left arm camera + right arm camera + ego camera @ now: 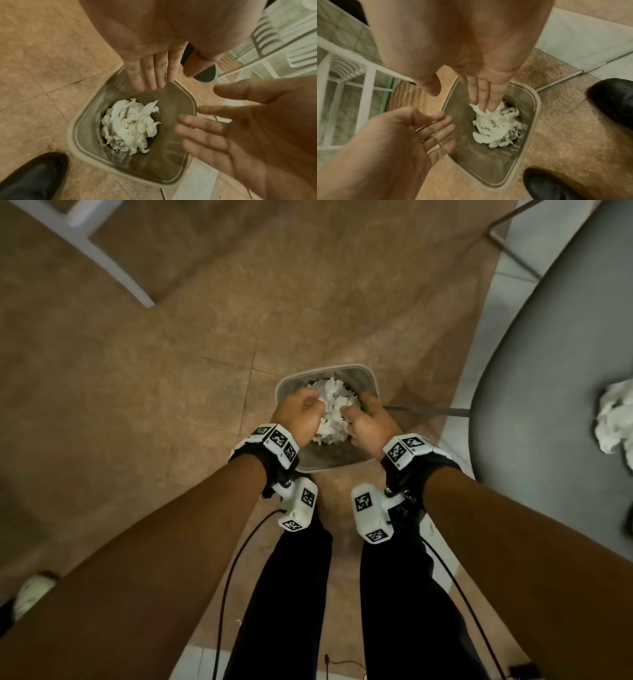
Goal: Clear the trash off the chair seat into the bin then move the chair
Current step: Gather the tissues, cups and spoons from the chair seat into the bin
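Note:
A grey square bin (329, 369) stands on the tan floor between my feet. A wad of crumpled white paper (334, 405) lies at its bottom, plain in the left wrist view (130, 125) and the right wrist view (498, 127). My left hand (301, 412) and right hand (370, 422) hover over the bin's mouth, palms down. Both hands' fingers are straight and hold nothing (150, 75) (481, 97). The grey chair seat (548, 371) is at the right, with more crumpled white paper (613, 419) on it.
A thin metal chair leg (428, 409) runs from the bin toward the seat. White slatted furniture (102, 251) stands at the far left. My black shoes (614, 100) flank the bin. Cables hang from both wrists.

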Motion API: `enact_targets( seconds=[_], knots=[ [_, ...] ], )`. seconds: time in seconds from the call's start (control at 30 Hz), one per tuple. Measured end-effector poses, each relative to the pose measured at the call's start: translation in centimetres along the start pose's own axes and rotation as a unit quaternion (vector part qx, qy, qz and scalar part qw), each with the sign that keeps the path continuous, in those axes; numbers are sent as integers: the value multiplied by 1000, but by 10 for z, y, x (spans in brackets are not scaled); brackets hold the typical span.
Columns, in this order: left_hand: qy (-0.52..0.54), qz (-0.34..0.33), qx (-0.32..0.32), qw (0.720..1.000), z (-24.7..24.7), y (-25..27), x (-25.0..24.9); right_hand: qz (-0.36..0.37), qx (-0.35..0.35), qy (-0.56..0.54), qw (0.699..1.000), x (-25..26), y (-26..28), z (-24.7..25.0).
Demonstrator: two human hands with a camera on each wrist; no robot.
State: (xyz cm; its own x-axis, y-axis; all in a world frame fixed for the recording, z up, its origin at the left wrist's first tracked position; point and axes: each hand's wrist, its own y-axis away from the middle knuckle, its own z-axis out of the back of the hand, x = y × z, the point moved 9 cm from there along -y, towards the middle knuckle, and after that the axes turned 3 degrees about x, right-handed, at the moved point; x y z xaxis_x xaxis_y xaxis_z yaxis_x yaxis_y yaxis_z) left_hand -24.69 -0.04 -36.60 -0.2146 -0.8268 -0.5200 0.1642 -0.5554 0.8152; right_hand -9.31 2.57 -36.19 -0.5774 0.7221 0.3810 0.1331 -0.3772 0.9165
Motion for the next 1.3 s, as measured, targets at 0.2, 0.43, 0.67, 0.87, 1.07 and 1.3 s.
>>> enact_targets(
  seconds=[0.2,0.43,0.67,0.87,1.07,1.3],
  knots=[
    [-109,-66,-41,991,-6,41,-76,70,23,0,997,49,65,45],
    [-251,-211,11,945,-100,91,-237,138,-64,-110,982,82,148,206],
    [-414,-328,100,843,-258,119,-311,165,-188,-187,950,11,215,377],
    [-460,-354,59,812,-273,110,-329,151,-217,-154,952,-42,222,432],
    [-438,-289,6,851,-255,109,-344,170,-292,62,939,-40,217,447],
    [-410,-274,-14,870,-228,106,-319,134,-190,432,872,-26,184,387]
  ],
)
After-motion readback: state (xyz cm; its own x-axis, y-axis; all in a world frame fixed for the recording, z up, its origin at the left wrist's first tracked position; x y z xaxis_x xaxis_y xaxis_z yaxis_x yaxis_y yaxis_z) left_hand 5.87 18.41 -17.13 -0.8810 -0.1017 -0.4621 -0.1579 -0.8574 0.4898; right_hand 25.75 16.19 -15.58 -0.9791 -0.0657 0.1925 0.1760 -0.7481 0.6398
